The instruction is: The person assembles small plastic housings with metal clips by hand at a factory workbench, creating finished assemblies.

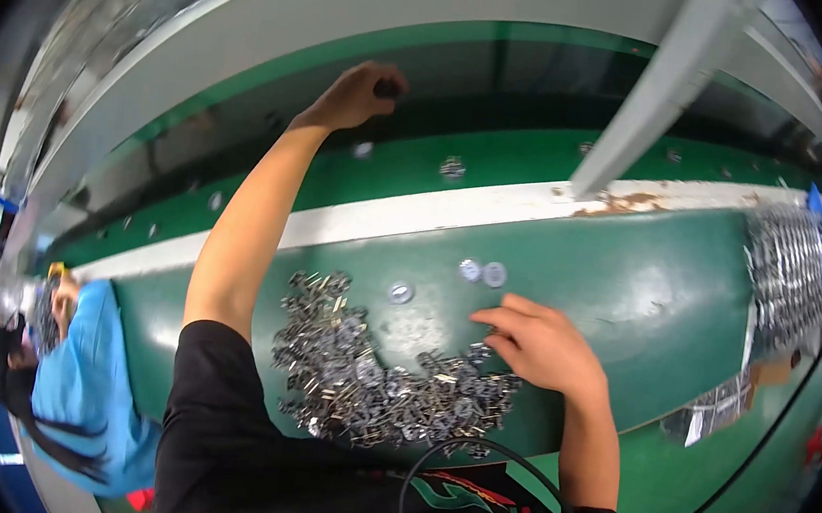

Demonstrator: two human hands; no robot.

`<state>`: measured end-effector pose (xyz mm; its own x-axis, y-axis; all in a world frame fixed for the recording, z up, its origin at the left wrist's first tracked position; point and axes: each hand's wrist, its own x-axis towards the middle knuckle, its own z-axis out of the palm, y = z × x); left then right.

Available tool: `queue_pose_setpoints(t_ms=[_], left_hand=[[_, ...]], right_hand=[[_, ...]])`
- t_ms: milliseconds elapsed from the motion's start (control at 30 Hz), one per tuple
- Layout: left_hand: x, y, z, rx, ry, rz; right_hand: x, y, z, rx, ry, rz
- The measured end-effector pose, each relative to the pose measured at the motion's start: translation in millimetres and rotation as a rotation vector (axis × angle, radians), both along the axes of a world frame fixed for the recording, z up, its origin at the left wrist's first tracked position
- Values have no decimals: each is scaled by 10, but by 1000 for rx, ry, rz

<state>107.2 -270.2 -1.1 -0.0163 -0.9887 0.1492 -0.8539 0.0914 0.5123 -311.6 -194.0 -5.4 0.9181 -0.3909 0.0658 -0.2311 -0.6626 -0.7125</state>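
My left hand [355,96] is stretched far forward over the dark green belt [409,169] beyond the white rail. Its fingers are curled round something dark that I cannot make out. Above the green table [615,296], my right hand [550,349] has its index finger and thumb apart, with no held thing showing. It is at the right end of a heap of small metal parts with prongs [359,380], close to one part [481,352] at the heap's edge. Two round pale discs [482,272] lie just beyond its fingertips, and another disc [401,292] lies further left.
Several small parts, one a round metal piece [452,167], sit along the belt. A grey post [659,92] slants down to the white rail [385,216]. Stacked metallic parts [787,278] stand at the table's right end. A person in blue [87,384] works at the left.
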Motion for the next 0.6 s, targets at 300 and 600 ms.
queue_pose_setpoints(t_ms=[300, 600], left_hand=[[-352, 855, -435, -275, -328, 139], [-320, 973, -419, -132, -242, 177]], right_hand=[[94, 90, 13, -19, 82, -23], [125, 169, 34, 35, 58, -80]])
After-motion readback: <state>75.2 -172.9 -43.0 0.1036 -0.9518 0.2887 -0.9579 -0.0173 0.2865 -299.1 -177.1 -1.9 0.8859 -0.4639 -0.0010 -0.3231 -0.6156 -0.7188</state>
